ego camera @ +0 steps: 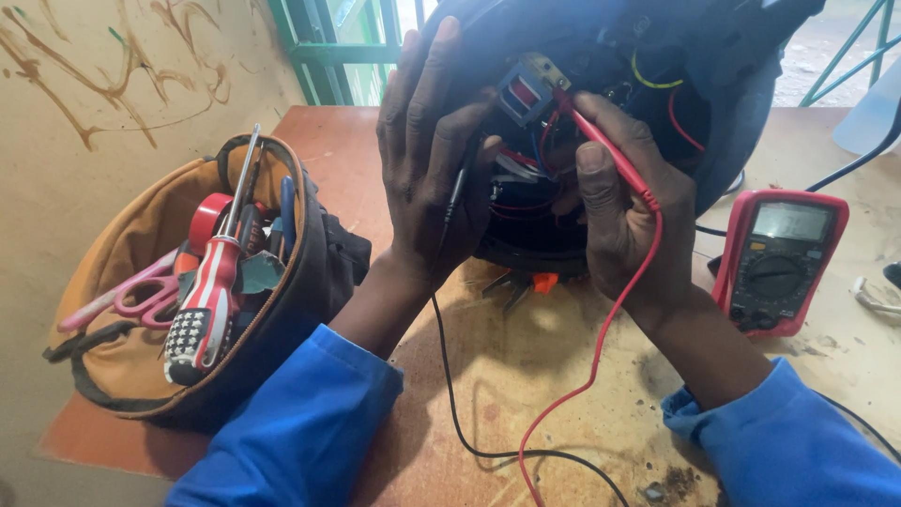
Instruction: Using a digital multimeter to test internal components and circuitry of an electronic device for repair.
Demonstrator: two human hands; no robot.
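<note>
A dark round appliance housing stands tilted on the wooden table, its open underside with coloured wires and a grey terminal block facing me. My left hand steadies the housing's left rim and pinches a black test probe against the wiring. My right hand holds a red test probe, its tip touching the terminal block. Red and black leads trail down across the table toward me.
A red multimeter lies at the right. An open tan tool bag at the left holds a red-handled screwdriver, pink scissors and red tape. Pliers with orange grips lie under the housing. A painted wall runs along the left.
</note>
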